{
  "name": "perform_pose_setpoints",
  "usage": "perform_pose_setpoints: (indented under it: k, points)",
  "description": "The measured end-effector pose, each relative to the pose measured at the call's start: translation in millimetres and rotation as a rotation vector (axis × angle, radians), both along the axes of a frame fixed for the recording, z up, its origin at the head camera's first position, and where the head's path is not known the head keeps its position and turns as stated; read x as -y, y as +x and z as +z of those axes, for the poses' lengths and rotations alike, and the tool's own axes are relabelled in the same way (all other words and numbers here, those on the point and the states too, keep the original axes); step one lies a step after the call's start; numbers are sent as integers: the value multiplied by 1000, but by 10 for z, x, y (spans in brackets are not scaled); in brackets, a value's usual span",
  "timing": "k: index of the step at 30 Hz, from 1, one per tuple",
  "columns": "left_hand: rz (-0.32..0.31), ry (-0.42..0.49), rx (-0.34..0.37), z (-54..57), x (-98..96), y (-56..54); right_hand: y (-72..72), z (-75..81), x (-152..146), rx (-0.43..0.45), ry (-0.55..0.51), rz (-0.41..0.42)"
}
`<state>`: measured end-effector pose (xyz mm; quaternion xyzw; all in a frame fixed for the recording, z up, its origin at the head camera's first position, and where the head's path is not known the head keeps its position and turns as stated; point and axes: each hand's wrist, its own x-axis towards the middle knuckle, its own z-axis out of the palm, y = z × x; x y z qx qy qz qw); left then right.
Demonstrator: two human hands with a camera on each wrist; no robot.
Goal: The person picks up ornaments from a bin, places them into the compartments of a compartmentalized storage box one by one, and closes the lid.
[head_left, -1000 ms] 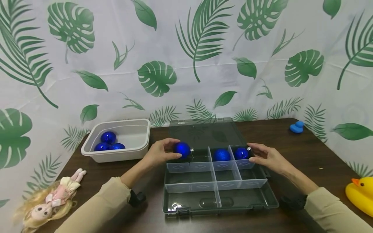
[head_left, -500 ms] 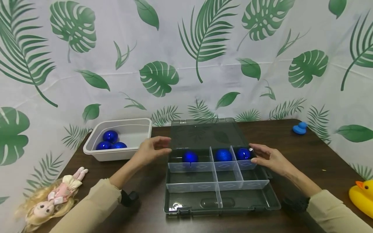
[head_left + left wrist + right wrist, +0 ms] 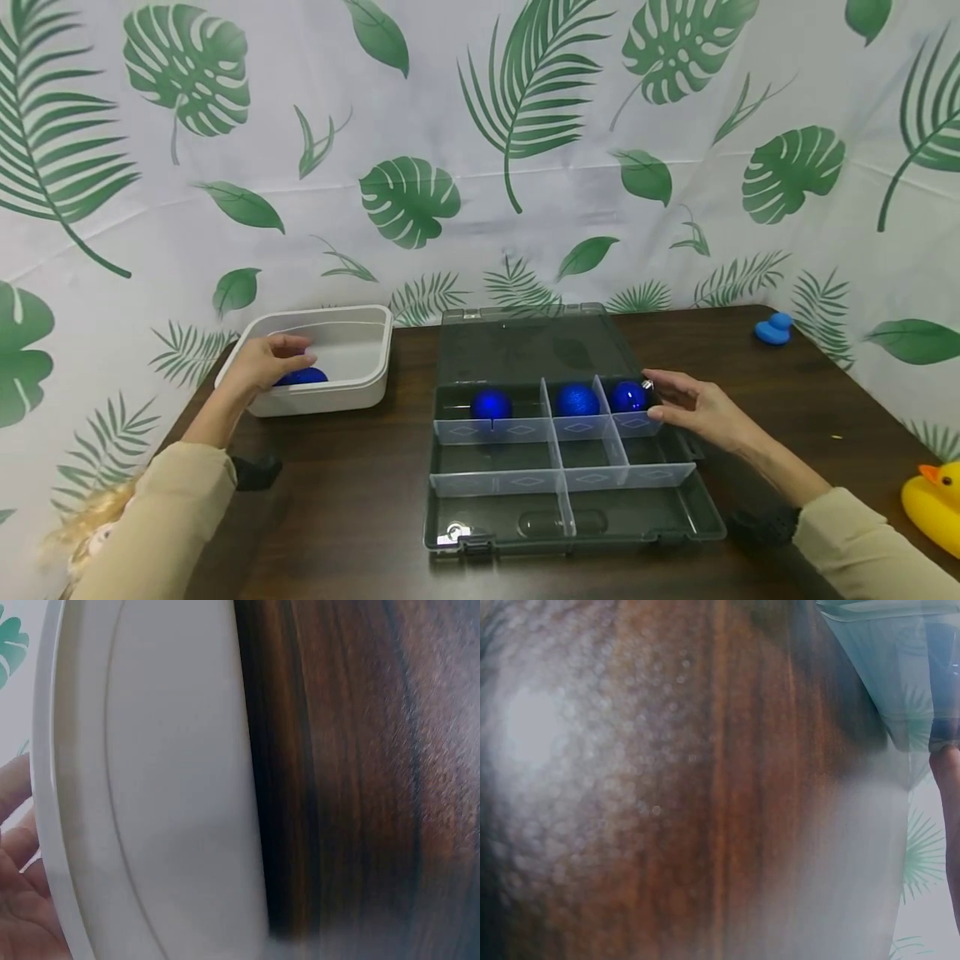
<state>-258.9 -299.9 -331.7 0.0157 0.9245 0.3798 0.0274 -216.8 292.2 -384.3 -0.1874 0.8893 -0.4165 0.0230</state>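
My left hand (image 3: 264, 363) reaches over the near left rim of a white plastic tub (image 3: 360, 387). Its fingertips are at the blue baubles; one bauble (image 3: 303, 377) shows below the thumb, and the others are mostly hidden, so its grip is unclear. My right hand (image 3: 705, 410) touches the right end of a dark see-through divided box (image 3: 498, 546), beside a shiny blue bauble (image 3: 627, 397) with a silver cap. Two more blue baubles, one glittery (image 3: 577, 401) and one at left (image 3: 491, 405), sit in the back row. In the right wrist view, a finger (image 3: 948, 795) meets the box.
The box's lid (image 3: 525, 346) lies opened back. A doll (image 3: 97, 533) lies front left, partly behind the left sleeve. A small blue rubber duck (image 3: 774, 328) stands back right and a yellow one (image 3: 933, 504) at the right edge. A leaf-patterned cloth (image 3: 480, 150) hangs behind the table.
My left hand placed a bauble in the box's back left compartment, let go, and moved left into the white tub. The right hand has stayed at the box's right end.
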Motion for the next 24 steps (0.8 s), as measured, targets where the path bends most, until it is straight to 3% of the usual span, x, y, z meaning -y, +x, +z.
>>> perform_pose_setpoints:
  k: [6, 15, 20, 24]
  points:
    - [-16, -163, 68, 36, -18, -19, 17, -39, -6, -5, -1, -3]
    - [-58, -285, 94, -4, -71, -2, 31, -80, -17, -20, 2, -8]
    - [-44, -251, 73, -50, -77, 24, 41, -121, -27, -31, -9, 1]
    - [-24, -103, 5, -34, -111, 84, 33, -161, -38, -57, -17, 15]
